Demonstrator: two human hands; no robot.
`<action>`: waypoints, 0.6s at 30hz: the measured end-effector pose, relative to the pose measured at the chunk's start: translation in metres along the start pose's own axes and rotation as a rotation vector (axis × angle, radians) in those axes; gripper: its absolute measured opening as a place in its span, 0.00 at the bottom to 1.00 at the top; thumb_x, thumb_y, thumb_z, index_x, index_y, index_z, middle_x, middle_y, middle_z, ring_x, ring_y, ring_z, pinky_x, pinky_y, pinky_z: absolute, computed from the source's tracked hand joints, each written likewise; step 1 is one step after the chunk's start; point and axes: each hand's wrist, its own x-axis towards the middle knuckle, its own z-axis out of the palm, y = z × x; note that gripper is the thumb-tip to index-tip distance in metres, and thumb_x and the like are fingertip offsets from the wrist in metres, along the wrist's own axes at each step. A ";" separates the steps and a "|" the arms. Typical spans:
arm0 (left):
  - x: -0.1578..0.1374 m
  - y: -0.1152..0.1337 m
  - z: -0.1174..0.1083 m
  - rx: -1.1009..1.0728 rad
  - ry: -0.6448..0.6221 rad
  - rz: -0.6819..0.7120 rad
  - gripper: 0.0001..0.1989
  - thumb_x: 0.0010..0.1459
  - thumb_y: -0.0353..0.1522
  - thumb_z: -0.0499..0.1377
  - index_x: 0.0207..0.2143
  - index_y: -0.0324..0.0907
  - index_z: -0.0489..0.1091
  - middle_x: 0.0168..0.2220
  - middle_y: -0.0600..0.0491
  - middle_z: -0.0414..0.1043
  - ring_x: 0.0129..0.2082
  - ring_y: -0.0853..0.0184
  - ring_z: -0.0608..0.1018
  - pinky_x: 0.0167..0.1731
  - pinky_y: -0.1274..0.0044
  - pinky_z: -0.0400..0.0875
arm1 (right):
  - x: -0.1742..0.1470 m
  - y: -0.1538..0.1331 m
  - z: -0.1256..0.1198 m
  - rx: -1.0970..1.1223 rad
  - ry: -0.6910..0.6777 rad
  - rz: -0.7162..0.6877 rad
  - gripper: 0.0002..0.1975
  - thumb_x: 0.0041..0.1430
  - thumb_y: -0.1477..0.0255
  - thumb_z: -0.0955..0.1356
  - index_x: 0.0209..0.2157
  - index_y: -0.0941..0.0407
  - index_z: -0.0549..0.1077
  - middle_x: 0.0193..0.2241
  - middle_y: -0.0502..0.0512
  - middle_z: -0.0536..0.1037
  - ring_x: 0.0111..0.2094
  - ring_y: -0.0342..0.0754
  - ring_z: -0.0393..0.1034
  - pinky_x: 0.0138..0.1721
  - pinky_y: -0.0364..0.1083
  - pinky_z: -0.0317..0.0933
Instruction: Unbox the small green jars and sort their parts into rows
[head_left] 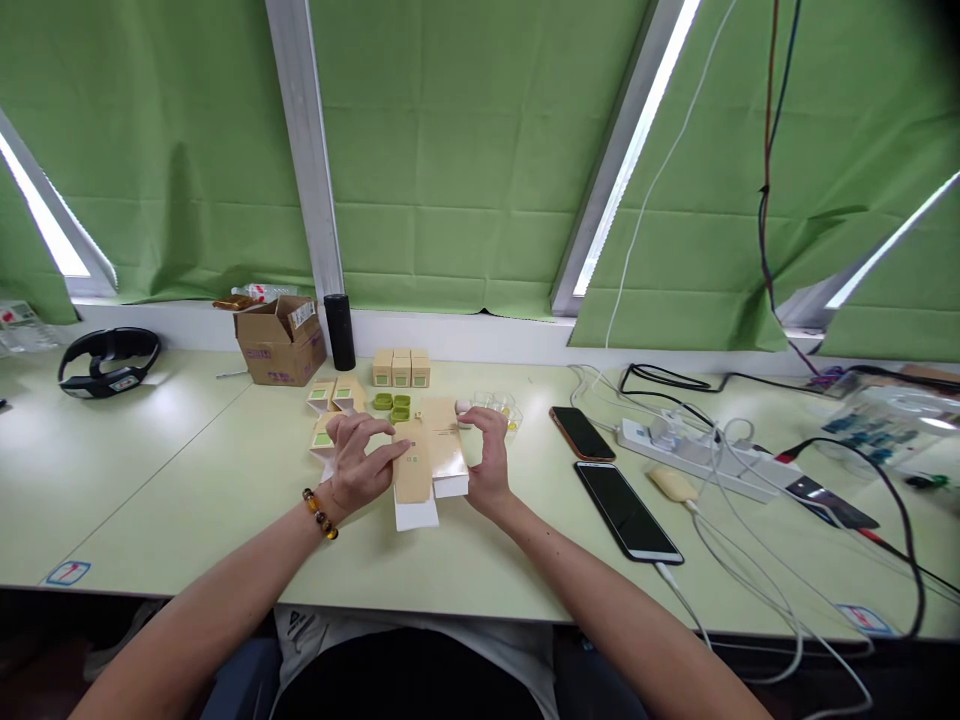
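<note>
Box, a small tan one with white flaps not yet closed [414,470], is between my two hands, in front of me and close to my body. My left hand [356,468] is at its left edge, a fingertip lying on the tan panel; I take this as a light pinch, though the thumb's exact place is unclear. My right hand [489,468] is curved around the right side, index finger bent over near the far corner. Whether it pinches the card or only steadies it I cannot tell.

The flaps nearest me stick out loose, so I judge the step to be opening and shaping the card. The next move seems to call for the left fingers keeping the panel steady while the right squares the side and tucks a flap, gently enough not to crease the face.

Just beyond my left hand are more small boxes with flaps standing open [347,393]. Ahead, between my hands, sit some little green cups [401,401], and farther out a row of three closed boxes [402,375]. Past my right fingertips is a clear plastic tray [504,405], partly hidden. Well to the right of my right hand lie two phones, the larger one [628,510] nearer me.
</note>
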 end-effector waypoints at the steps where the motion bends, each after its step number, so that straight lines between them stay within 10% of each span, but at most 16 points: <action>1: 0.004 0.005 0.000 -0.018 0.014 -0.008 0.02 0.58 0.40 0.68 0.32 0.56 0.82 0.38 0.48 0.78 0.46 0.52 0.74 0.57 0.55 0.56 | 0.000 0.000 0.000 0.001 -0.003 -0.015 0.19 0.59 0.70 0.70 0.52 0.49 0.68 0.49 0.60 0.71 0.53 0.60 0.66 0.54 0.61 0.63; 11: 0.043 0.010 -0.018 -0.189 0.026 -0.518 0.15 0.56 0.45 0.66 0.32 0.43 0.78 0.33 0.49 0.78 0.36 0.59 0.78 0.41 0.68 0.73 | 0.003 -0.002 -0.004 0.002 -0.046 0.094 0.14 0.65 0.66 0.69 0.51 0.50 0.69 0.41 0.58 0.74 0.47 0.58 0.67 0.50 0.59 0.65; 18: 0.088 -0.011 -0.081 -0.411 -0.089 -0.822 0.30 0.39 0.49 0.75 0.40 0.40 0.80 0.36 0.48 0.82 0.38 0.57 0.81 0.38 0.69 0.75 | 0.006 0.001 -0.006 0.046 -0.065 0.142 0.11 0.66 0.66 0.68 0.49 0.51 0.71 0.38 0.57 0.75 0.47 0.57 0.68 0.50 0.58 0.66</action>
